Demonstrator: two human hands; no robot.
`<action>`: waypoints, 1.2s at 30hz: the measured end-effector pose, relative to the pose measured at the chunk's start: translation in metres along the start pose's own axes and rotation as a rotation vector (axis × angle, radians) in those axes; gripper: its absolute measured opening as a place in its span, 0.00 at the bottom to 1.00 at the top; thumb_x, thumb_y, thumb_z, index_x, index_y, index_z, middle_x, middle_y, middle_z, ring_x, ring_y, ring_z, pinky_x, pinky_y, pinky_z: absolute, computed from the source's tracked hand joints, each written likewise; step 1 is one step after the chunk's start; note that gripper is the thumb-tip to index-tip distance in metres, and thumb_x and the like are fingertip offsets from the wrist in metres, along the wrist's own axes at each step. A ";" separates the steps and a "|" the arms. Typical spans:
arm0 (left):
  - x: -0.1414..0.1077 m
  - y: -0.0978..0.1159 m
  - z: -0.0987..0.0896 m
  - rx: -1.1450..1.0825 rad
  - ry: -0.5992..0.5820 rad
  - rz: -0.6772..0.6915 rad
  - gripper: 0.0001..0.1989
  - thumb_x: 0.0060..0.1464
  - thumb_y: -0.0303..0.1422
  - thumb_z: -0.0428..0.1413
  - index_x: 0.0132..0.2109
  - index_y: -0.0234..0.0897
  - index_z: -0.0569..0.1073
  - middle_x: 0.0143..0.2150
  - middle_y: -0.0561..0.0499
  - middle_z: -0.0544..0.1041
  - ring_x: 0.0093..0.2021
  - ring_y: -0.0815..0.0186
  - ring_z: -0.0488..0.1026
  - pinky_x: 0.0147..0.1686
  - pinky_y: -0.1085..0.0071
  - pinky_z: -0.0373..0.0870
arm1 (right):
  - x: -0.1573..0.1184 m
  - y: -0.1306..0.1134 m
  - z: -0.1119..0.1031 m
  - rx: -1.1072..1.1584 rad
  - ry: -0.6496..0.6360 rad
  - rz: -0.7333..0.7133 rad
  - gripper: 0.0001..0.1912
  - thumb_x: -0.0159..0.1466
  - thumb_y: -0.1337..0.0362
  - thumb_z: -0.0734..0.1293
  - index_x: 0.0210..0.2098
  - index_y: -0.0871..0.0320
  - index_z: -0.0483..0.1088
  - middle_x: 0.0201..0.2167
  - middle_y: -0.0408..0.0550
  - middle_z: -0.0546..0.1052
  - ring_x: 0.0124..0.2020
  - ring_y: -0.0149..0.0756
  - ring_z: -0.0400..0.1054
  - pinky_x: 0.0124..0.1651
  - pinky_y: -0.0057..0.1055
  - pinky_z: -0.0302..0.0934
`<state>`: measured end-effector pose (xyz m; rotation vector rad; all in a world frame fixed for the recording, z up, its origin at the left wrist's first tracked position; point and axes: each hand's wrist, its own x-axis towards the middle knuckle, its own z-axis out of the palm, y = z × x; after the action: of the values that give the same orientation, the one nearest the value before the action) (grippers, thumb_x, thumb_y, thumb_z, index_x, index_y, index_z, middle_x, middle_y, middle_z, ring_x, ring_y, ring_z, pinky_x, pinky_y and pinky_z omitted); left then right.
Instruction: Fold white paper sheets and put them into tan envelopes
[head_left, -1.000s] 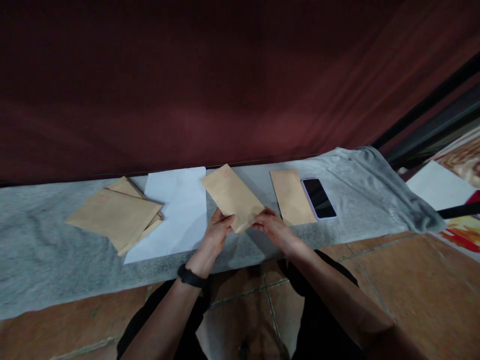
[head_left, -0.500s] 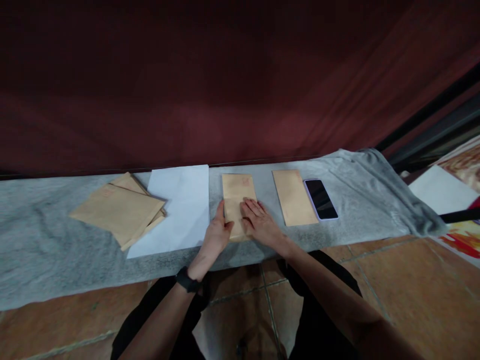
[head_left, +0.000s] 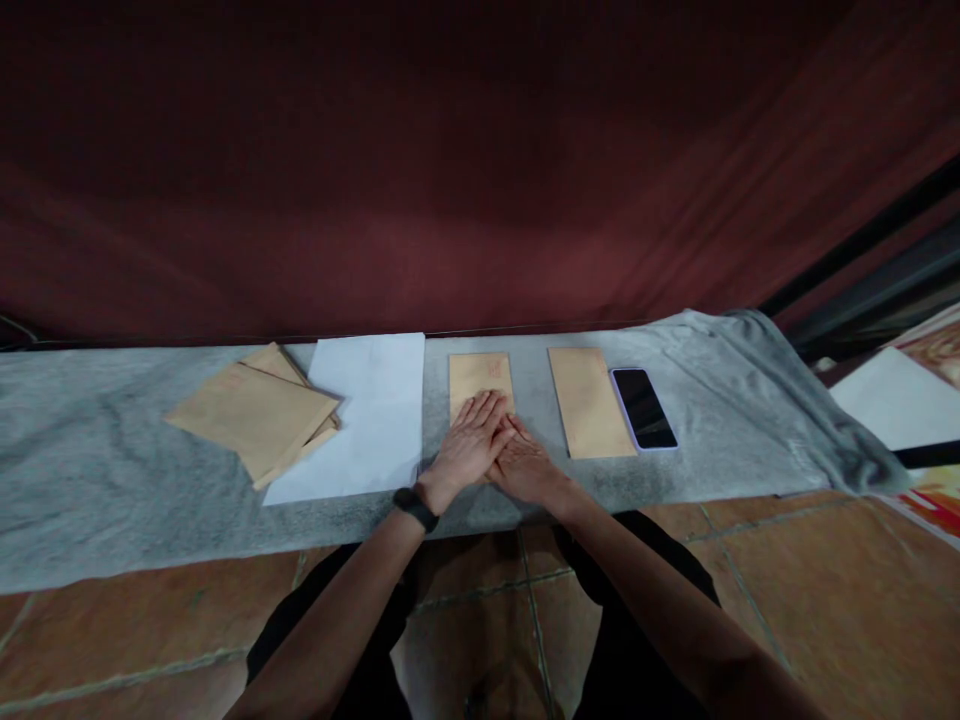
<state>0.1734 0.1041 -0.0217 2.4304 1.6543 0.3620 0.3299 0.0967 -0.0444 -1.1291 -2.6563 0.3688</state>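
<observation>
A brown envelope [head_left: 478, 372] with a small red print lies upright in front of me on the grey cloth [head_left: 112, 480]. My left hand [head_left: 469, 438] rests flat on its lower part, fingers stretched out. Beside it on the right, my right hand [head_left: 525, 465] lies on the envelope's lower right, its fingertips partly hidden by my left hand. Both palms face down and the hands touch. The envelope's lower end is mostly covered.
To the right lie another brown envelope [head_left: 591, 405] and a phone [head_left: 643, 408] with a purple edge. On the left, several brown envelopes [head_left: 259, 415] overlap white paper [head_left: 379, 400]. A dark red curtain [head_left: 450, 250] hangs behind the cloth.
My left hand has moved from the envelope's left edge onto its top surface, against my right hand. My right hand has shifted slightly down and right.
</observation>
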 end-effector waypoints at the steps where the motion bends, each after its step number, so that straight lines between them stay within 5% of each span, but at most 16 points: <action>1: 0.011 -0.003 0.002 0.008 -0.036 0.025 0.32 0.73 0.46 0.37 0.75 0.32 0.56 0.77 0.42 0.57 0.78 0.58 0.50 0.75 0.56 0.48 | -0.001 0.000 -0.003 0.020 -0.026 -0.037 0.32 0.74 0.57 0.59 0.72 0.68 0.58 0.72 0.63 0.63 0.75 0.47 0.51 0.77 0.49 0.45; 8: 0.074 -0.034 0.004 0.093 -0.090 0.030 0.31 0.73 0.45 0.35 0.76 0.37 0.54 0.78 0.47 0.53 0.78 0.61 0.47 0.77 0.56 0.41 | 0.003 0.005 -0.037 0.206 -0.139 -0.172 0.26 0.73 0.58 0.64 0.68 0.60 0.65 0.69 0.57 0.68 0.72 0.43 0.57 0.76 0.45 0.46; 13: 0.082 -0.043 0.005 0.147 -0.038 0.043 0.32 0.73 0.46 0.36 0.76 0.38 0.53 0.79 0.47 0.52 0.79 0.60 0.45 0.77 0.54 0.38 | 0.007 0.019 -0.042 0.649 -0.155 -0.174 0.13 0.71 0.67 0.63 0.49 0.54 0.79 0.56 0.48 0.80 0.60 0.37 0.72 0.66 0.37 0.61; 18: 0.065 -0.035 0.008 0.135 -0.045 0.091 0.33 0.73 0.47 0.38 0.76 0.35 0.54 0.79 0.44 0.51 0.79 0.59 0.44 0.77 0.56 0.40 | 0.006 0.034 -0.038 0.901 -0.228 0.013 0.11 0.68 0.67 0.65 0.41 0.55 0.81 0.36 0.42 0.83 0.37 0.34 0.75 0.44 0.29 0.67; 21: 0.046 -0.027 0.010 0.119 -0.069 0.124 0.32 0.73 0.44 0.39 0.76 0.34 0.53 0.79 0.42 0.50 0.79 0.59 0.43 0.76 0.56 0.41 | 0.009 0.041 -0.039 0.960 -0.212 0.025 0.09 0.65 0.67 0.67 0.36 0.55 0.81 0.32 0.41 0.80 0.33 0.33 0.72 0.41 0.29 0.65; 29: -0.007 0.001 0.012 0.074 -0.074 0.171 0.31 0.74 0.44 0.39 0.75 0.30 0.54 0.78 0.39 0.54 0.78 0.60 0.47 0.76 0.59 0.45 | 0.014 0.045 -0.044 1.074 0.021 0.090 0.07 0.61 0.67 0.64 0.31 0.54 0.76 0.32 0.42 0.80 0.38 0.36 0.74 0.49 0.34 0.66; 32: -0.024 0.011 0.013 0.070 -0.050 0.204 0.30 0.74 0.45 0.40 0.72 0.30 0.59 0.76 0.38 0.59 0.77 0.58 0.51 0.75 0.58 0.48 | 0.014 0.044 -0.043 0.920 0.172 0.153 0.10 0.66 0.63 0.63 0.37 0.54 0.77 0.38 0.46 0.81 0.42 0.39 0.75 0.51 0.38 0.68; 36: -0.047 0.026 0.016 0.047 -0.039 0.216 0.29 0.73 0.45 0.44 0.70 0.31 0.62 0.74 0.38 0.62 0.76 0.58 0.55 0.75 0.58 0.48 | 0.016 0.039 -0.039 0.544 0.199 0.088 0.19 0.72 0.58 0.59 0.53 0.54 0.77 0.59 0.54 0.77 0.62 0.44 0.69 0.68 0.46 0.61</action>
<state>0.1848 0.0506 -0.0339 2.6409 1.4028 0.3060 0.3576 0.1398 -0.0180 -1.0359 -2.1425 0.8796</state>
